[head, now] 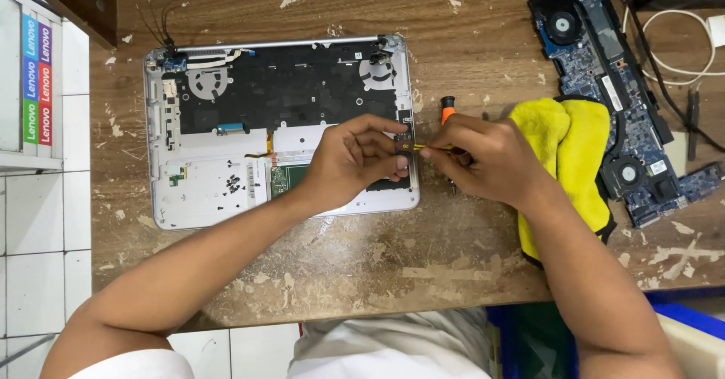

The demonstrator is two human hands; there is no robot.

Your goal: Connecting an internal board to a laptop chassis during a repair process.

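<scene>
An opened silver laptop chassis (204,190) lies on a worn wooden table (393,266), its black inner frame and two fan cut-outs exposed. My left hand (355,156) pinches a small dark component at the chassis's right edge. My right hand (487,156) holds a thin yellow tool (432,148) whose tip touches that component. A screwdriver with an orange handle (447,110) lies just behind my right hand.
A yellow cloth (574,141) lies right of my hand. A blue motherboard (604,69) with two fans rests at the far right, with black and white cables (680,62) beside it. A box (30,77) with coloured stripes stands at the left edge.
</scene>
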